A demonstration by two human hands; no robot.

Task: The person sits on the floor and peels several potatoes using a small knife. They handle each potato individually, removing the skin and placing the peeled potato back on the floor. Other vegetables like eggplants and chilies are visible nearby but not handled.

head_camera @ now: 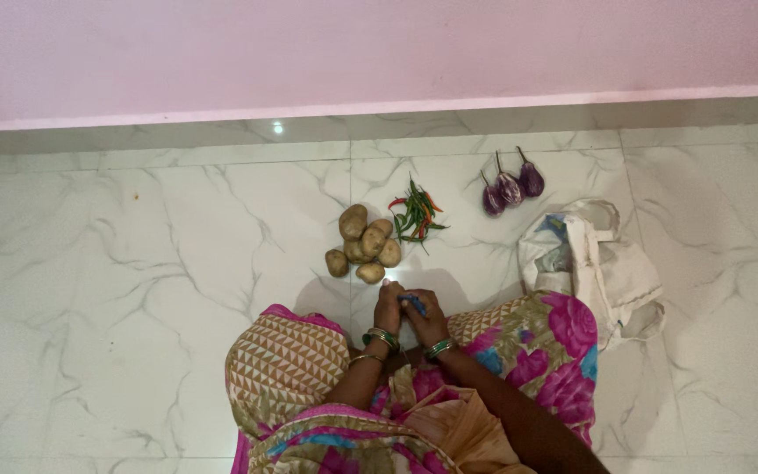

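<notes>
White cloth bag (603, 268) centre-right. Potato pile (363, 246) centre, chillies (416, 213) beside it, three brinjals (511, 187) upper right. Left hand (388, 307) and right hand (427, 318) meet just below the potatoes, fingers pinched around a small blue object (412, 304) between them.

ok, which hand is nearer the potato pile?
Left. The left hand sits just below the potato pile, nearly touching the lowest potato. The right hand is beside it, farther right, holding a small blue object.
</notes>
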